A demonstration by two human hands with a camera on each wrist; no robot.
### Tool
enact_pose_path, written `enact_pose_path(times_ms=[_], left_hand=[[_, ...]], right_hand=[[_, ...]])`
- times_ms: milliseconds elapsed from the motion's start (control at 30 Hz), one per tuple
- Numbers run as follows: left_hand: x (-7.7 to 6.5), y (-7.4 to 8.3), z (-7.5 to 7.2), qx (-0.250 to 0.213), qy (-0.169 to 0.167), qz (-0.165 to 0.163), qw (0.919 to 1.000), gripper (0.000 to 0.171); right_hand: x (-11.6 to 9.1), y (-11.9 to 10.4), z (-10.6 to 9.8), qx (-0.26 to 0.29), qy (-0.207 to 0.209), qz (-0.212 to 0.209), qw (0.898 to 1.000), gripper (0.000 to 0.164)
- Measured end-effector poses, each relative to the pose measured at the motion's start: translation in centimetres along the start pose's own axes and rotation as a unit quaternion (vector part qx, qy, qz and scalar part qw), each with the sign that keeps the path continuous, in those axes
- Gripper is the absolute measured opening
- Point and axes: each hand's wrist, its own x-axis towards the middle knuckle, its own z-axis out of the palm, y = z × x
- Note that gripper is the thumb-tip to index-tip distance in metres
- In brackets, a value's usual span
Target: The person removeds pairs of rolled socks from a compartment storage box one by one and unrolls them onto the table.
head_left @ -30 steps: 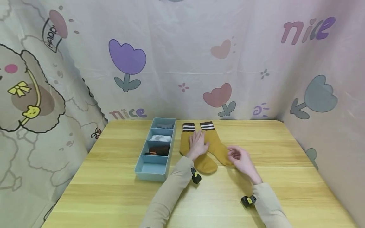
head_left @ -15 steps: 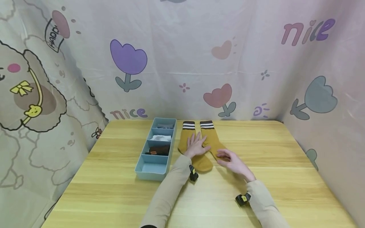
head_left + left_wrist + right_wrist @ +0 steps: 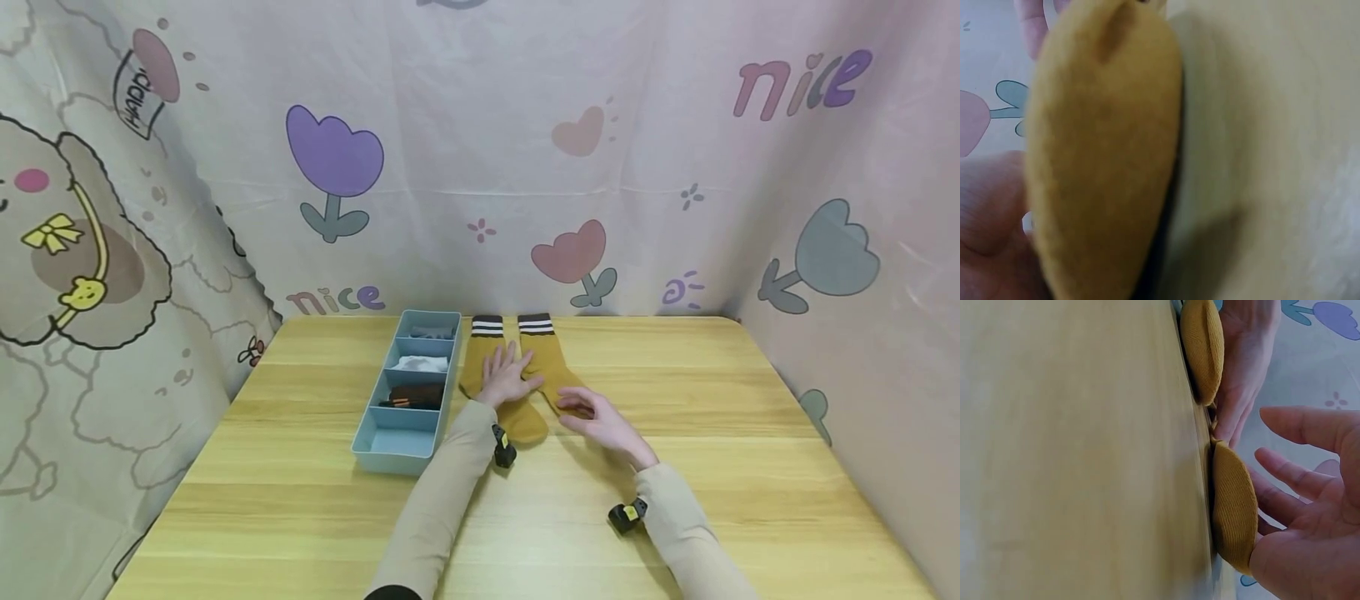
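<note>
Two mustard-yellow socks with dark, white-striped cuffs lie side by side, cuffs toward the far edge. My left hand (image 3: pixel 504 383) lies with spread fingers on the left sock (image 3: pixel 525 422), its thumb reaching to the right sock (image 3: pixel 546 358). Around the right sock's foot, my right hand (image 3: pixel 600 419) rests with loosely bent fingers, hiding the toe in the head view. In the right wrist view, that sock's toe (image 3: pixel 1235 506) sits against the right hand's fingers, which are parted. The left sock's toe (image 3: pixel 1104 144) fills much of the left wrist view.
A blue-grey organizer box (image 3: pixel 393 464) with several compartments stands left of the socks. It holds grey cloth (image 3: pixel 432 332), white cloth (image 3: pixel 422 364) and a dark brown bundle (image 3: pixel 416 396). A printed curtain (image 3: pixel 450 167) hangs behind the wooden table (image 3: pixel 300 517).
Both socks have slid a little left and toward the far edge. My right hand has moved left and slightly farther away with the right sock's foot; my left hand has shifted slightly left too.
</note>
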Motion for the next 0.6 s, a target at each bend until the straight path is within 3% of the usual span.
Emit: enact_pose_path(times_ms=[400, 600], left_hand=[[0.07, -0.59, -0.43, -0.01, 0.016, 0.009, 0.9998, 0.068], [0.13, -0.77, -0.09, -0.031, 0.064, 0.072, 0.9949, 0.065]], right_hand=[[0.47, 0.16, -0.01, 0.017, 0.008, -0.003, 1.0, 0.05], [-0.11, -0.27, -0.71, -0.004, 0.064, 0.01, 0.998, 0.044]])
